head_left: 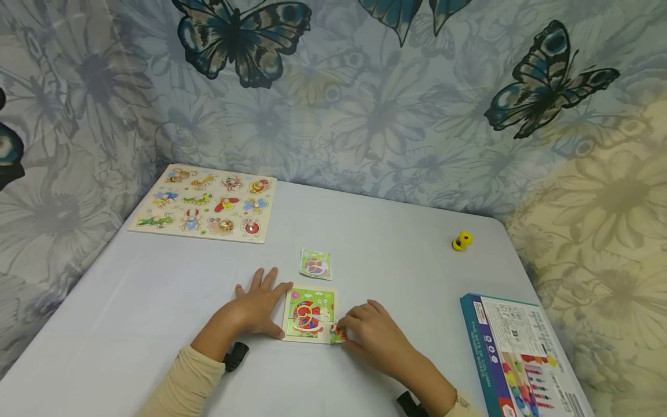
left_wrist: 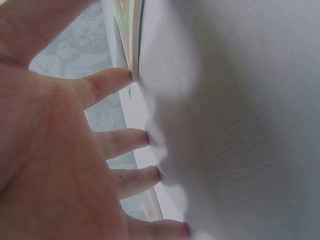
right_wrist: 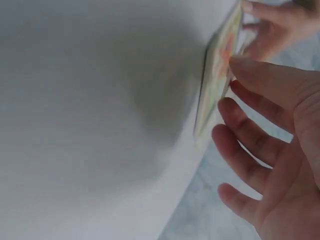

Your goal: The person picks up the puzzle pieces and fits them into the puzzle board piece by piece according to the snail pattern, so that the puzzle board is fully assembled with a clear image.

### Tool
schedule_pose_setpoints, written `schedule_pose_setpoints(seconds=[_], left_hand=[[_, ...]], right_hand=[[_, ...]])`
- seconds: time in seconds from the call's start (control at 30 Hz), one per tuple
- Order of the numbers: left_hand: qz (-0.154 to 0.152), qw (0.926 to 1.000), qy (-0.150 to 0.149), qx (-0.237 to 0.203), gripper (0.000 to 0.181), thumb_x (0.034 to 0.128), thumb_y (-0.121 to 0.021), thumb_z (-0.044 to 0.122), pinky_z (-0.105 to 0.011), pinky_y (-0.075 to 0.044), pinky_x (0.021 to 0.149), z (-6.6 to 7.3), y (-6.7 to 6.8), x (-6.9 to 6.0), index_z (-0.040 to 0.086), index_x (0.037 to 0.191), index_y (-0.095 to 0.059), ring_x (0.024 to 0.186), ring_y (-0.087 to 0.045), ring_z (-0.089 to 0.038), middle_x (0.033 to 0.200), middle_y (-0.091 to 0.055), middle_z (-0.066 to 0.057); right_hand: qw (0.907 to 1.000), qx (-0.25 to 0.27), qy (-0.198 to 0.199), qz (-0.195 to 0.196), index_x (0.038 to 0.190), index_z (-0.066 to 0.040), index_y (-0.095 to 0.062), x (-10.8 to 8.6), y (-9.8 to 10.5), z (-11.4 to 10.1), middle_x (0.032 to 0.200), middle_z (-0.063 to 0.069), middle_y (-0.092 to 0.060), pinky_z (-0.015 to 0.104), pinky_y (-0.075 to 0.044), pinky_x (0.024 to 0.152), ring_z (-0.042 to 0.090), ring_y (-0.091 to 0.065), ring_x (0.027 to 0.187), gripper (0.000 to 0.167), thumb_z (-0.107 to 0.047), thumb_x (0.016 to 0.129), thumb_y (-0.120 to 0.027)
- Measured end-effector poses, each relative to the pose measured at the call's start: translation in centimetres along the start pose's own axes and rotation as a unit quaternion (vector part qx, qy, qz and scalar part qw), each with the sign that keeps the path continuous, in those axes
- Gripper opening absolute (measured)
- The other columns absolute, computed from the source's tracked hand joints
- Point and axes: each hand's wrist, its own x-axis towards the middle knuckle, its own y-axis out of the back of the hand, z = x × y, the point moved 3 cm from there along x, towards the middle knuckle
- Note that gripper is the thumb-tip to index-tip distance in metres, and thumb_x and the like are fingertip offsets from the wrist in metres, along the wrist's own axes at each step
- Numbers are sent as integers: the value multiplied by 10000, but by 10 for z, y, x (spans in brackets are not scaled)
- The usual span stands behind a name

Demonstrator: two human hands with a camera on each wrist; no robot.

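Note:
A small square puzzle board point(head_left: 310, 311) with a green picture and a pale wooden border lies flat on the table. My left hand point(head_left: 257, 310) spreads its fingers at its left side, with the thumb by the lower corner and the index finger by the upper one. In the left wrist view, a fingertip of that hand point(left_wrist: 55, 150) touches the board's edge point(left_wrist: 135, 42). My right hand point(head_left: 377, 339) pinches a small red and green puzzle piece point(head_left: 337, 335) over the board's lower right corner. The right wrist view is blurred, and the piece's outline is unclear there.
Above the board lies a small picture card point(head_left: 315, 264). A larger wooden insect puzzle point(head_left: 174, 208) sits at the back left. To the right are a small yellow toy point(head_left: 461, 241) and a box point(head_left: 513, 324). A patterned wall stands behind the table point(head_left: 385, 249).

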Motion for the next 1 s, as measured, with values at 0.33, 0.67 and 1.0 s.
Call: schedule_pose_setpoints(seconds=[0.33,0.67,1.0], left_hand=[[51,10000,-42,-75,955,642,-906,309,-827,-109,972,5,-1,2,138,1453,-432,1446,-30,-513,1586,-139,-257],[70,9999,-77,-52,960,647,-903,310,-827,-106,973,4,0,3,134,1460,-424,1446,-25,-514,1587,-135,-259],[44,9999,-21,-99,965,629,-911,319,-834,-127,956,-1,-8,-1,122,1447,-438,1437,-49,-528,1577,-153,-272]], right_hand=[[9983,-284,194,468,943,-214,-749,12,-13,-11,923,-72,-692,475,-447,994,147,-624,953,215,-302,761,-821],[9967,-464,199,635,944,-232,-756,15,-15,-8,928,-75,-684,464,-441,1004,148,-615,953,198,-297,768,-818],[9964,-616,399,426,953,-222,-764,14,-23,-14,928,-93,-679,478,-450,995,144,-613,982,181,-295,791,-800]])
